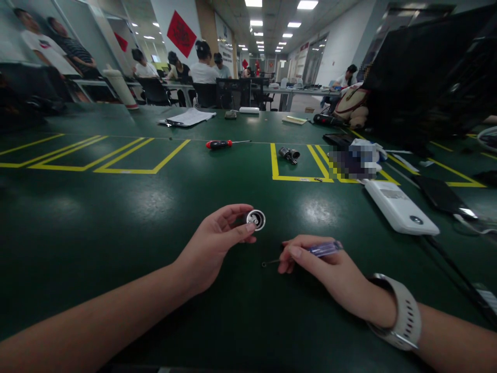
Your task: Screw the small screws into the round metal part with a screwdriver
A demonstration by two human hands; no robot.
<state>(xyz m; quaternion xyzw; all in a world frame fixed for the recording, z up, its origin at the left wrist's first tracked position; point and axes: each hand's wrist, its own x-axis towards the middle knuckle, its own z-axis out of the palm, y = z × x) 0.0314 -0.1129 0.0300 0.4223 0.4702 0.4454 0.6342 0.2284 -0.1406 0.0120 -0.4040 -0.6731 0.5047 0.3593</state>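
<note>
A dark green worktable (128, 248) fills most of the frame, its upper half marked with yellow tape outlines (143, 171). Near the centre, a worker's left hand (212, 238) and, to the lower right, the right hand (326, 269) stand apart, each closed on an object. A white device (399, 206) lies at the right of the frame; a pale watch (407, 316) circles the wrist at lower right. Grasped in the right hand is a slim tool (326, 249) with a purple handle, its shaft aimed left. A red-and-black screwdriver (219, 144) lies untouched above centre, and metal parts (289, 154) sit within a taped outline at upper right of centre. Pinched in the left hand, at frame centre, is a metal cup (256, 221), its open end and inner fittings showing. Smallest is the ring-shaped tip (264, 264) of the tool, possibly a separate piece. The work looks partway along: cup and tool are both off the table, but they do not touch; whether anything inside the cup is fastened cannot be told.
</note>
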